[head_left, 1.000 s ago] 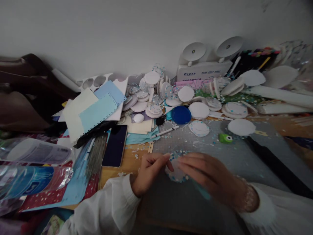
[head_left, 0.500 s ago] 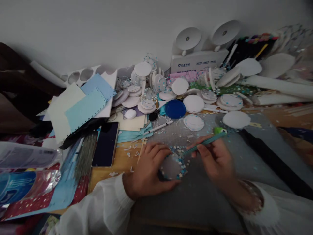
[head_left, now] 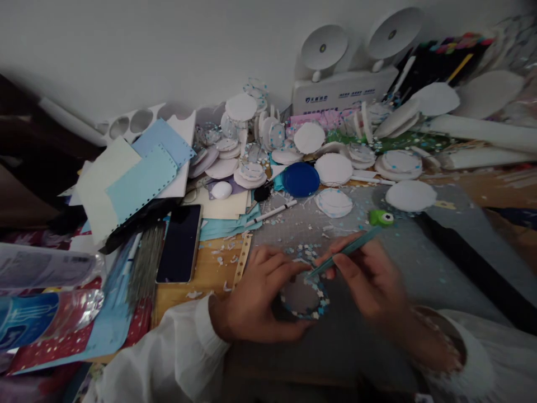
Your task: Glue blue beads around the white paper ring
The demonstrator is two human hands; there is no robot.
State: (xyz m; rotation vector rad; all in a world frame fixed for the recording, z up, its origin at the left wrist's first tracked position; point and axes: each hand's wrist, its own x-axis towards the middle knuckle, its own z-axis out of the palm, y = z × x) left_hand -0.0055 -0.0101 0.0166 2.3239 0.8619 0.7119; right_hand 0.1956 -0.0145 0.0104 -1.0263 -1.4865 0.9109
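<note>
Left hand (head_left: 255,302): curled around round disc (head_left: 302,295), pinned flat on grey mat (head_left: 419,268) for steadiness | Right hand (head_left: 369,280): pinched closed on teal tool (head_left: 348,250), tip at disc rim | Nearby: phone (head_left: 179,243), blue lid (head_left: 300,179).

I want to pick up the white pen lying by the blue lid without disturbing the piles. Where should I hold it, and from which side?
Probably best to pinch the white pen at mid-barrel, coming from above on its near side. It lies flat and slanted on the grey mat; paper sheets crowd its left end and the blue lid sits just behind the right end.
</note>
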